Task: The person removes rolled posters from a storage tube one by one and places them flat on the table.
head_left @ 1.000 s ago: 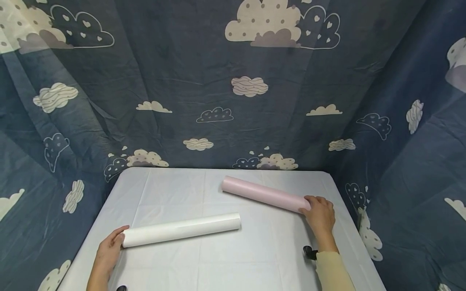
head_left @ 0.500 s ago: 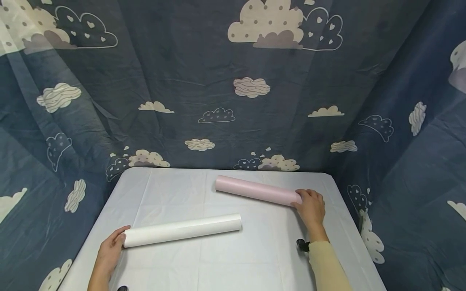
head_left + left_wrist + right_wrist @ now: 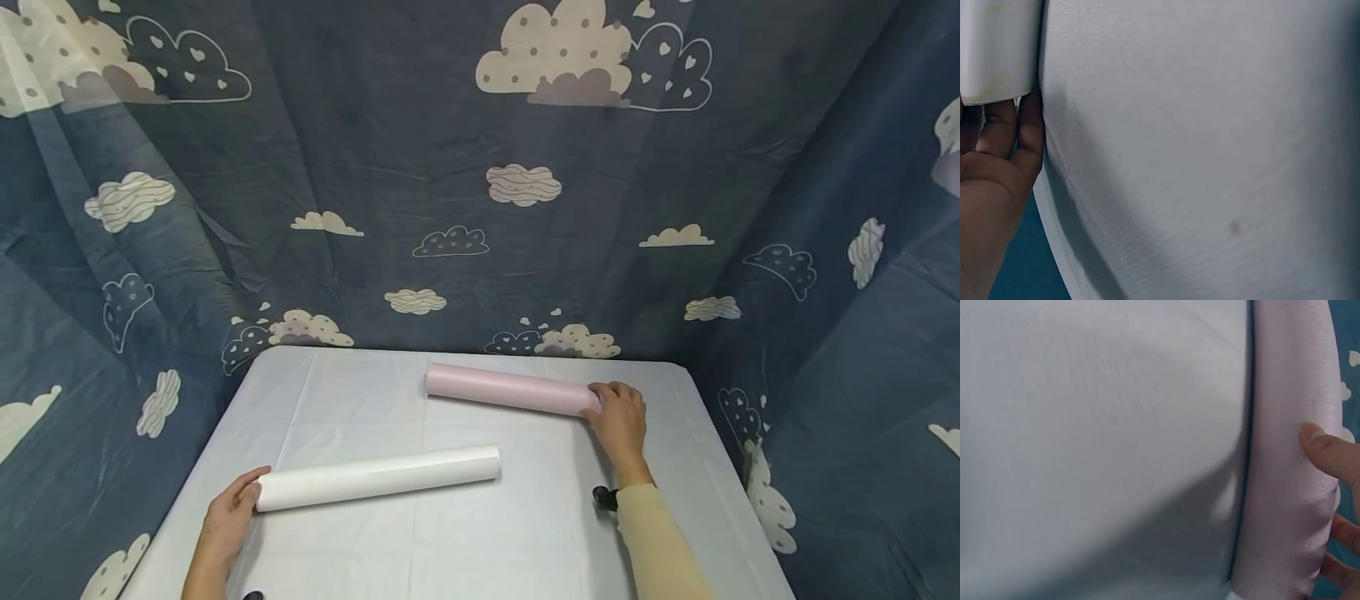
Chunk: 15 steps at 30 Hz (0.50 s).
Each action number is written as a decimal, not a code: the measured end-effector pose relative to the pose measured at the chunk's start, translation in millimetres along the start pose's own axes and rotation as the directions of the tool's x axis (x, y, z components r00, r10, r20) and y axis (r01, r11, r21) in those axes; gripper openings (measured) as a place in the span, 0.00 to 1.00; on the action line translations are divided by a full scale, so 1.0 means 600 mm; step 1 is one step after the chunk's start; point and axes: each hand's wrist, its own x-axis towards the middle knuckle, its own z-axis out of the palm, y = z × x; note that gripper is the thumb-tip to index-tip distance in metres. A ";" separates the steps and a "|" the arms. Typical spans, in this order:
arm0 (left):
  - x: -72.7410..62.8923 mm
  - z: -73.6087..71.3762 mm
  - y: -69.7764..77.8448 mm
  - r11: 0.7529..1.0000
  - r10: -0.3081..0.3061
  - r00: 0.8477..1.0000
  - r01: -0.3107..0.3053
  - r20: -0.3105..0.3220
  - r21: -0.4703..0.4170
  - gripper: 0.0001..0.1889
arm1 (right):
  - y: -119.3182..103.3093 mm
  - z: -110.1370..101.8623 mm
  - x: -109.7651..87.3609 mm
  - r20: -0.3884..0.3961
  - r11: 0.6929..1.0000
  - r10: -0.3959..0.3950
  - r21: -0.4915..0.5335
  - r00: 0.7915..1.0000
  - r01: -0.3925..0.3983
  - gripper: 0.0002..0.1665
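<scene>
My left hand (image 3: 227, 512) holds the white roll (image 3: 378, 478) by one end; beyond that roll, my right hand (image 3: 621, 425) grips the pink roll (image 3: 510, 389).

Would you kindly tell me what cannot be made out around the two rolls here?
Left wrist view: some fingertips of the left grip, hidden by the white roll; the dark spot, blurred.
Right wrist view: some fingertips of the right grip, hidden by the pink roll.
Head view: the near edge of the table and part of the lower-left black item, cut off by the bottom edge.
</scene>
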 end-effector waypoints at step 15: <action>-0.002 0.001 0.000 1.000 -0.002 1.000 0.002 0.007 -0.030 0.28 | -0.039 0.037 0.021 -0.029 0.995 -0.096 0.012 0.995 0.096 0.30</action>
